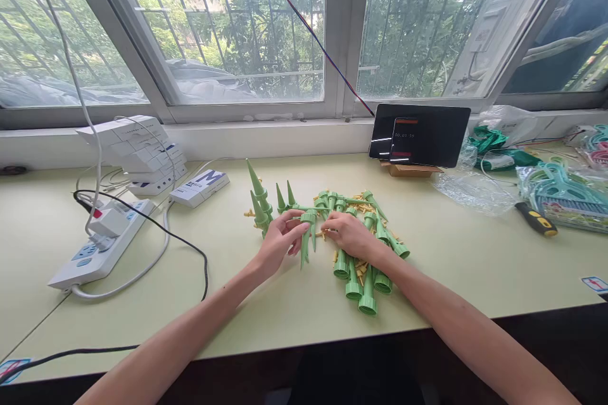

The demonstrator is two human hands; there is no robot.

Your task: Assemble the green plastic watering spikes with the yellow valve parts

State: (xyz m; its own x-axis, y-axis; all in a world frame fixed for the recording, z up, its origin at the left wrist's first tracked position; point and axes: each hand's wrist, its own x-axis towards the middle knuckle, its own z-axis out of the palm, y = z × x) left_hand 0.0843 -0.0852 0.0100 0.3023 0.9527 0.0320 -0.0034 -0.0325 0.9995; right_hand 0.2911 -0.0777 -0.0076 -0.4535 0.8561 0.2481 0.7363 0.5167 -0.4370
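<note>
My left hand (281, 238) is closed around a green plastic plant watering spike (304, 247), its tapered end pointing down toward me. Close beside it, my right hand (349, 233) has its fingers pinched on a small yellow plastic valve (321, 235), which they partly hide. Several green spikes (259, 202) stand upright just left of my left hand, some with yellow valves fitted. Under and around my right forearm lies a pile of more green spikes (367, 300), mixed with loose yellow valves (361, 275).
Left on the table (475, 266) are a power strip (102, 253) with cables, a stack of white boxes (147, 152) and a single white box (199, 188). A tablet (441, 133) stands by the window. A screwdriver (536, 219) and bagged items (565, 193) lie right.
</note>
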